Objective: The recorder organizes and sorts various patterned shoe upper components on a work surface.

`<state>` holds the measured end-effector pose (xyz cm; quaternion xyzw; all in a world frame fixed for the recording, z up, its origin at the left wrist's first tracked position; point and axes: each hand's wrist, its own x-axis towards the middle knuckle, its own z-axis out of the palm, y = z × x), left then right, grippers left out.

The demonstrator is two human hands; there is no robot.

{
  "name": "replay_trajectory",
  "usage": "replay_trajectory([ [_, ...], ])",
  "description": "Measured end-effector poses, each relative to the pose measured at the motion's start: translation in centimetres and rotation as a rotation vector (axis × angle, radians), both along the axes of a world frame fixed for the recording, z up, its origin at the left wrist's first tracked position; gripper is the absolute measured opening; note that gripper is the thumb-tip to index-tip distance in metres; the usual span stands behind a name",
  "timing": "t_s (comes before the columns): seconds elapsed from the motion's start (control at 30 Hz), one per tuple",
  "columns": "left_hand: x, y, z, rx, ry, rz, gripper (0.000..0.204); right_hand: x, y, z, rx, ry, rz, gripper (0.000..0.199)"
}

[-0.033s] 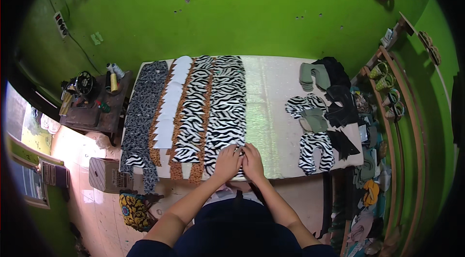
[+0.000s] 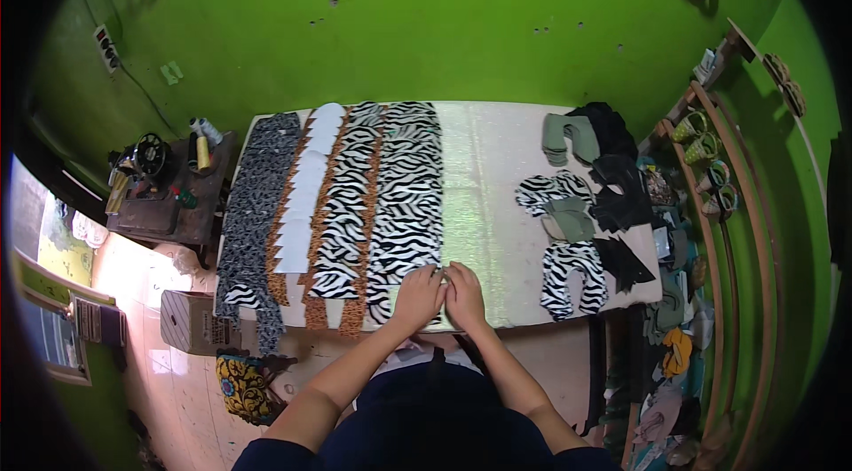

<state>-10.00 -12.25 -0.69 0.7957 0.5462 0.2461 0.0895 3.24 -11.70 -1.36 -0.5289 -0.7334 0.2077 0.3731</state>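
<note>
Both hands, left (image 2: 417, 296) and right (image 2: 466, 293), press flat, fingers together, on the near end of a zebra-print fabric strip (image 2: 406, 205) at the counter's (image 2: 497, 196) six o'clock edge, gripping nothing.

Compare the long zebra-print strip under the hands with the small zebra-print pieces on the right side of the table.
The long zebra-print strip lies flat and straight, running from the far table edge to the near one; the small zebra-print pieces are short, curved cut shapes. The left hand and right hand rest on the strip's near end; the pieces lie untouched among grey-green and black cuttings. Both share black-and-white stripes and lie on the same table.
</note>
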Motion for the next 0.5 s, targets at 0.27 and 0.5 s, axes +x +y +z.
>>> replay_trajectory([
  [0.27, 15.4, 3.7, 1.7, -0.282, -0.123, -0.118, 0.025, 17.8, 2.4, 1.5, -0.01, -0.356, -0.379, 0.031],
  [0.5, 24.9, 5.1, 1.8, -0.469, -0.113, 0.078, 0.055, 27.2, 3.5, 1.4, 0.028, -0.617, -0.311, 0.031],
])
